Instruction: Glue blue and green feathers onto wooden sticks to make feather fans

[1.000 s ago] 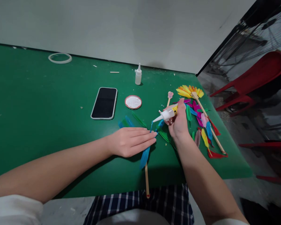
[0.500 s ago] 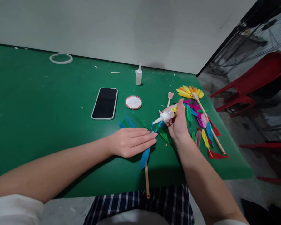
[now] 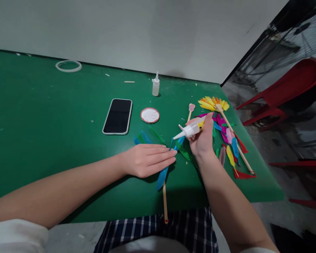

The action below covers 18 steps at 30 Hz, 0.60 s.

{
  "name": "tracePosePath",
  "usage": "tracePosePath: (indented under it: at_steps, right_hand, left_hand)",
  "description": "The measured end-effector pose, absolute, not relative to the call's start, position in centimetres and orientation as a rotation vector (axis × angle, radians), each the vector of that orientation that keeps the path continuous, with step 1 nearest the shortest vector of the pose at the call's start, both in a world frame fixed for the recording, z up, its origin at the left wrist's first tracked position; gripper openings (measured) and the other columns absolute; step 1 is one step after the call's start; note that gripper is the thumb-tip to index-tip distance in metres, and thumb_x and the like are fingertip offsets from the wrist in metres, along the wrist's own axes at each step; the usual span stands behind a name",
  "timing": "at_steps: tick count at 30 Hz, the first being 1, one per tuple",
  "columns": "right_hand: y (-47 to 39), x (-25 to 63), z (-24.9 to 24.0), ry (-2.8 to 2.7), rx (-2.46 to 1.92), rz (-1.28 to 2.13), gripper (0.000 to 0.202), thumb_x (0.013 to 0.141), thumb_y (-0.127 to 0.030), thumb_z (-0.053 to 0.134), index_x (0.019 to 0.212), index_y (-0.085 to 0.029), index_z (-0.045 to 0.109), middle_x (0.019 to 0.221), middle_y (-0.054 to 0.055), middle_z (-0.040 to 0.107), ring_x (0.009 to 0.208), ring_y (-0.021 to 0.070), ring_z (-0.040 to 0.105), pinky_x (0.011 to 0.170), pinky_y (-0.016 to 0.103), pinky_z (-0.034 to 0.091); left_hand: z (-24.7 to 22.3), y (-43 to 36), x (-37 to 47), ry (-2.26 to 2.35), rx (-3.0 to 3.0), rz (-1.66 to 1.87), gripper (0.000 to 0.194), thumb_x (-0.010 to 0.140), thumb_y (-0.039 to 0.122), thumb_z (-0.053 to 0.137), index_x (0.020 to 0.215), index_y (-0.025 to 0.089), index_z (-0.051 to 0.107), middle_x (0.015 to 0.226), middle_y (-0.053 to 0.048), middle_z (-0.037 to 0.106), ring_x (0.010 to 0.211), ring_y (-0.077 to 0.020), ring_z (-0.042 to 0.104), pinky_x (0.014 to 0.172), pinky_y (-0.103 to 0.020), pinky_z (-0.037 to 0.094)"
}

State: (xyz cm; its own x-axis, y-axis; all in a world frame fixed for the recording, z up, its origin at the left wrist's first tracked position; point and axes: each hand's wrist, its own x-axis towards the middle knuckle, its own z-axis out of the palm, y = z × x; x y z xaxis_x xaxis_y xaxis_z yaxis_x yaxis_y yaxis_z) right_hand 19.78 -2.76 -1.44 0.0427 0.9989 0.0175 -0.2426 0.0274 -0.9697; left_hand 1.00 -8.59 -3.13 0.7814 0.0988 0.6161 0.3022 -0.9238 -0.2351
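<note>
My left hand [image 3: 150, 160] is closed, its fingers pressed together round a blue feather [image 3: 162, 178] whose quill tip points up past the fingertips. A wooden stick [image 3: 165, 202] runs out below that feather toward the table's front edge. In my right hand [image 3: 202, 140] is a white glue bottle [image 3: 191, 129] with a yellow label, tilted so its nozzle is near the quill tip. Green feathers [image 3: 183, 151] lie between the hands, and a green feather [image 3: 157, 135] and blue ones [image 3: 142, 137] lie just beyond my left hand.
On the green table [image 3: 42, 140] are a phone [image 3: 117, 116], a round white lid [image 3: 150, 115], a small bottle [image 3: 155, 86] and a clear ring [image 3: 68, 66]. Loose feathers [image 3: 222, 128] and a yellow feather fan [image 3: 213, 104] lie at right. A red chair [image 3: 292, 84] stands beyond.
My right hand and the glue bottle have moved slightly right, so the nozzle is a little apart from the quill tip. The blue feather has shifted slightly. My left hand stays in place.
</note>
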Motion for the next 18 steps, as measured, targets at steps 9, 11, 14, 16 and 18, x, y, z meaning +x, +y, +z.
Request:
tracePosePath:
  at_steps: [9,11,14,16,18]
  right_hand:
    - [-2.57,19.80,-1.70,-1.005,-1.077,1.247,0.054,0.073,-0.068,0.038,0.051,-0.022,0.054,0.035,-0.005,0.031,0.032,0.0068,0.028,0.035,0.026,0.017]
    - [-2.45,19.88,-1.70,-0.981,-1.075,1.240,0.053,0.073,-0.068,0.038,0.052,-0.022,0.055,0.036,-0.005,0.031,0.032,0.0069,0.029,0.035,0.026,0.017]
    - [-2.49,19.91,-1.59,-0.985,-1.071,1.248,0.054,0.072,-0.070,0.036,0.051,-0.023,0.054,0.036,-0.005,0.030,0.031,0.0068,0.027,0.034,0.026,0.017]
    - [-2.62,19.83,-1.54,-1.008,-1.064,1.271,0.055,0.072,-0.070,0.035,0.051,-0.023,0.053,0.035,-0.005,0.032,0.031,0.0066,0.027,0.034,0.026,0.018]
    - [-2.75,19.73,-1.60,-1.035,-1.048,1.301,0.055,0.073,-0.070,0.035,0.051,-0.022,0.053,0.035,-0.004,0.034,0.030,0.0069,0.028,0.033,0.026,0.019]
  left_hand:
    - [-3.22,-8.69,0.96,-0.311,-2.664,-0.899,0.024,0.081,0.017,0.054,0.104,0.013,0.060,0.114,-0.008,0.060,0.109,-0.0157,0.054,0.097,-0.028,0.044]
    - [-3.26,-8.69,0.95,-0.303,-2.666,-0.905,0.025,0.080,0.016,0.055,0.104,0.012,0.060,0.114,-0.010,0.060,0.108,-0.0166,0.054,0.097,-0.029,0.045]
    - [-3.29,-8.68,0.95,-0.302,-2.675,-0.910,0.026,0.079,0.016,0.057,0.105,0.011,0.059,0.114,-0.010,0.060,0.107,-0.0174,0.055,0.096,-0.029,0.045]
    - [-3.28,-8.66,0.94,-0.309,-2.685,-0.917,0.027,0.079,0.016,0.057,0.105,0.011,0.059,0.114,-0.010,0.060,0.108,-0.0173,0.055,0.096,-0.029,0.045]
    - [-3.25,-8.64,0.92,-0.312,-2.694,-0.928,0.027,0.079,0.015,0.056,0.106,0.011,0.059,0.114,-0.011,0.060,0.108,-0.0173,0.054,0.096,-0.029,0.045]
